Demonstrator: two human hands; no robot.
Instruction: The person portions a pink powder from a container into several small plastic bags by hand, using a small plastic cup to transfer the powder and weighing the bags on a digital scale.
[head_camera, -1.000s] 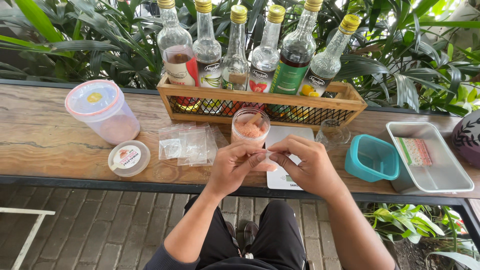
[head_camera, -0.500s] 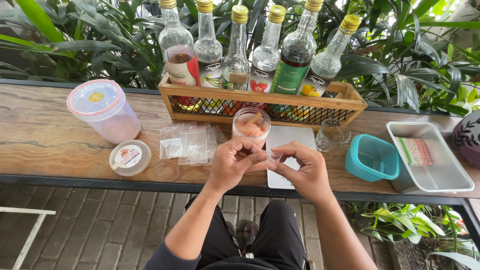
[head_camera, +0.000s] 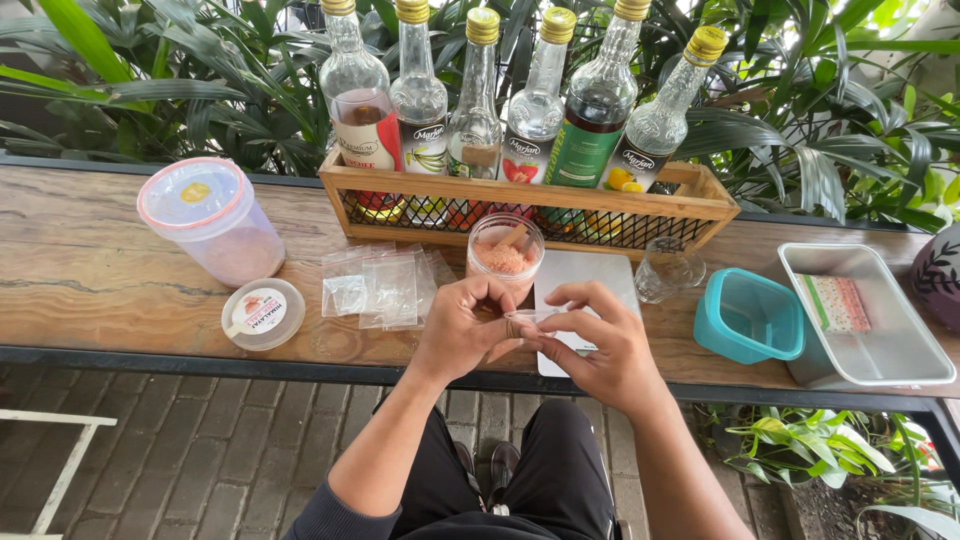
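Small clear plastic bag (head_camera: 528, 317) was what both hands had between them, held just above the near edge of the wooden table (head_camera: 80, 270), in front of the open jar of pink granules (head_camera: 505, 258). It lay crosswise, its long axis running left to right from one hand to the other, so neither hand was nearer; each had an end. The left hand (head_camera: 468, 328) was curled, knuckles up, fingertips pinched together on the bag's left end. The right hand (head_camera: 600, 345) came in from the opposite side with its wrist bent inward, thumb and forefinger pressed on the right end, the other fingers loosely folded. Both forearms rose from the person's lap and met over a white flat board (head_camera: 585, 275). A heap of empty little bags (head_camera: 385, 287) lay just left of the jar, a lidded tub (head_camera: 212, 220) and a loose round lid (head_camera: 263, 313) farther left, a teal container (head_camera: 750, 315) to the right.
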